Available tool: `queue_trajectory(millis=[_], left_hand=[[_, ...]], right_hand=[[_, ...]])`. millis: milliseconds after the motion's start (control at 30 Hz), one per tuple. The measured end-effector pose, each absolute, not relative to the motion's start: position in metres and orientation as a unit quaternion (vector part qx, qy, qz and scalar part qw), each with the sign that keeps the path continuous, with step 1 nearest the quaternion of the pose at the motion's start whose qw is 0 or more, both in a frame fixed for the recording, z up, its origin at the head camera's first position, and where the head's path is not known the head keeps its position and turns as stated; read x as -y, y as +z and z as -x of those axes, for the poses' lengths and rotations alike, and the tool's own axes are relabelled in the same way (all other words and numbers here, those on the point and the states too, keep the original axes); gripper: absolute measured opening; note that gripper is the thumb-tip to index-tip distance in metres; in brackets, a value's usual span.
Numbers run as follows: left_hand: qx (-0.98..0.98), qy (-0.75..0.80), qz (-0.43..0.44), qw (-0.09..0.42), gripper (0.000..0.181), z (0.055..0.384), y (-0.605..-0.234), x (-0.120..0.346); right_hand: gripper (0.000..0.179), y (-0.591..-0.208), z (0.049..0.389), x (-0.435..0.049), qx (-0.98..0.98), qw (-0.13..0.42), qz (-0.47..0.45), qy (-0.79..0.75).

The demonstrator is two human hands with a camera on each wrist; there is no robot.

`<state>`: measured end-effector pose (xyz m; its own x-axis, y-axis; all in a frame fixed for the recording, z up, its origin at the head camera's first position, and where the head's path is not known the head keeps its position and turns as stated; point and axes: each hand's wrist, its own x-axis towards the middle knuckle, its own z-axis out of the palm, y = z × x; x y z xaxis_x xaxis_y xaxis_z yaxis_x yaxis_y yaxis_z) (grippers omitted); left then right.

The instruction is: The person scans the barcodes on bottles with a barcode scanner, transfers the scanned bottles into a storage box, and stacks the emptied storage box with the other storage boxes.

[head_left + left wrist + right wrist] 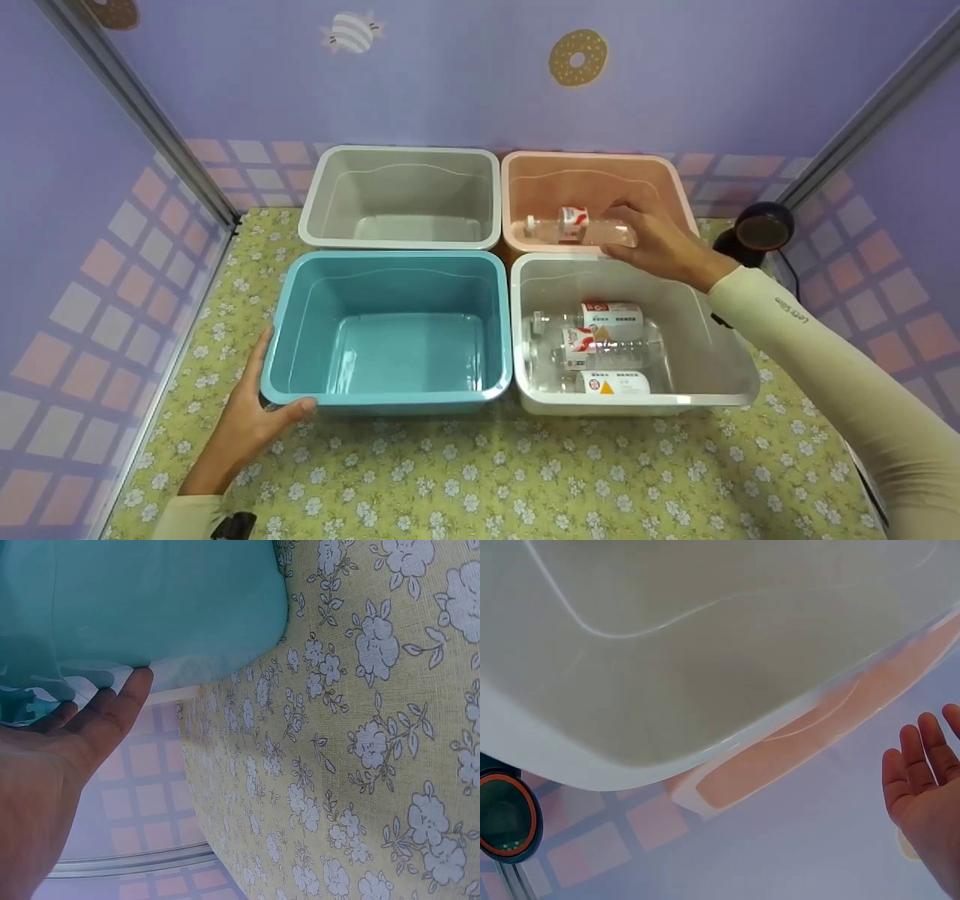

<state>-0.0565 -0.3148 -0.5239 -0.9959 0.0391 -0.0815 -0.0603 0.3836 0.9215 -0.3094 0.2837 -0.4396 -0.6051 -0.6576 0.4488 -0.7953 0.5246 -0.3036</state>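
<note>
Reaching with right hand [660, 238] into pink bin [540, 178], thumb and fingers apart about base end of bottle [574, 223]; cannot tell if gripping; pointing cap leftward, past fingertips; touching left side of blue bin [390, 289] with left hand [247, 416], fingers outstretched; nearer than right fingers, three bottles [615, 322] inside white bin [637, 400].

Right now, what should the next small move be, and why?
I'd probably firm the right hand round the bottle at the peach bin: thumb and fingers flank its base end, but no view confirms a firm grip.
</note>
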Motion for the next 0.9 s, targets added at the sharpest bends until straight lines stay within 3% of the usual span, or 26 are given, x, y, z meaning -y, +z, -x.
queue_trajectory(millis=[233, 900], left_hand=[[-0.828, 0.559, 0.008, 0.043, 0.123, 0.057, -0.525, 0.315], [-0.83, 0.557, 0.004, 0.038, 0.122, 0.058, -0.526, 0.315]], right_hand=[[0.037, -0.439, 0.298, -0.276, 0.847, 0.156, -0.445, 0.244], [0.045, -0.447, 0.259, -0.269, 0.845, 0.114, -0.471, 0.226]])
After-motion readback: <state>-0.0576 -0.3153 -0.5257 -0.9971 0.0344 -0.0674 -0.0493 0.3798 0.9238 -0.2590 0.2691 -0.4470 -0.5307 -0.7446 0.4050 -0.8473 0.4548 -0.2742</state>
